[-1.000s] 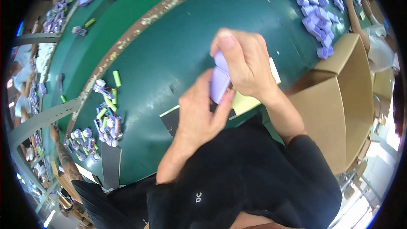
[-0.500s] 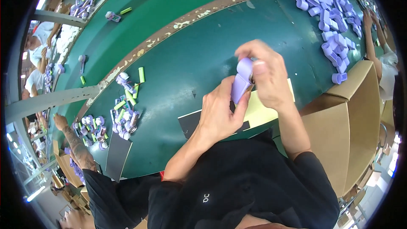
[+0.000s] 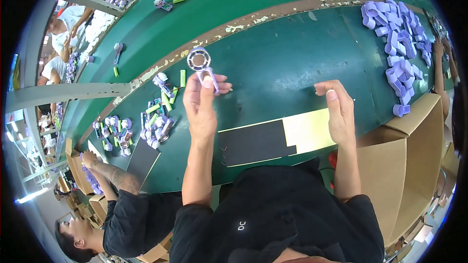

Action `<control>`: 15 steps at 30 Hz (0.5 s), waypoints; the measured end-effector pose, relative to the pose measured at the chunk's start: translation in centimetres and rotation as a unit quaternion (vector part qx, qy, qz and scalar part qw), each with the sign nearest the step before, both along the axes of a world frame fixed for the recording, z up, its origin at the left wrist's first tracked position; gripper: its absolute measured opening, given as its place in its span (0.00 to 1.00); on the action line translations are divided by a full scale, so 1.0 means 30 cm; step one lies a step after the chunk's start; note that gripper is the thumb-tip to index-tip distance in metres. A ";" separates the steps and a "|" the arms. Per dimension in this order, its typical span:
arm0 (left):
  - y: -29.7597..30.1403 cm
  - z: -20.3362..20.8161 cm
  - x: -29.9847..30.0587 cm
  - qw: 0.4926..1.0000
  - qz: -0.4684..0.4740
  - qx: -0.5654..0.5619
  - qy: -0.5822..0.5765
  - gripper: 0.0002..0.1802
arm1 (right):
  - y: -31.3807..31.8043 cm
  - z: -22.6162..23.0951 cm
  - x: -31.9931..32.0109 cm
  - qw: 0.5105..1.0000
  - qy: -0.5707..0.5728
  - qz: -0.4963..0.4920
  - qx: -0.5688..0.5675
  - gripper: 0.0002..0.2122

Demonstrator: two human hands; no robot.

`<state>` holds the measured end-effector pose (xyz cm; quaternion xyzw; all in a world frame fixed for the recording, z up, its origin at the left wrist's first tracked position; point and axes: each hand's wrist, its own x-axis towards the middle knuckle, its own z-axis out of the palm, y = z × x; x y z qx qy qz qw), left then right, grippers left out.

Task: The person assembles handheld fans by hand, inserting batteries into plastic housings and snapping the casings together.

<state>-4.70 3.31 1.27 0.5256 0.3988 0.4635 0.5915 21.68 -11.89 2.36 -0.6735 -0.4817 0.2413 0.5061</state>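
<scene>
My left hand is raised over the left half of the green table, gripping a lilac handheld-fan shell by its handle part. The shell's round, spoked ring end points up and away from me. Off to the right, my right hand hovers by the yellow sheet with fingers slightly bent and thumb apart, holding nothing. Between the hands a black pad lies beside the yellow sheet. Left of my left hand sit fan assemblies with green cylindrical cells.
Many lilac shells are heaped at the far right. An open cardboard box stands at the table's right edge. Beyond a worn ledge runs a green belt carrying scattered parts. A co-worker is at my left.
My hands have parted: the left carried the shell left and up and now shows its ring side, while the right let go and moved right. The black pad is uncovered.
</scene>
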 end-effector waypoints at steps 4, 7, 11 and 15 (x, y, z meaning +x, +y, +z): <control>0.054 0.035 -0.033 0.999 0.027 0.026 -0.003 0.21 | 0.006 0.002 0.007 1.000 -0.015 0.001 -0.023 0.19; 0.072 0.046 -0.058 0.998 0.038 0.042 0.006 0.21 | 0.016 0.009 0.004 0.999 -0.033 0.004 -0.027 0.17; 0.074 0.054 -0.059 0.998 0.043 0.036 0.008 0.22 | 0.024 0.010 -0.019 0.999 -0.036 0.011 -0.027 0.15; 0.071 0.041 -0.078 0.999 0.033 0.036 -0.004 0.20 | 0.026 0.012 -0.044 0.998 -0.049 0.021 -0.036 0.14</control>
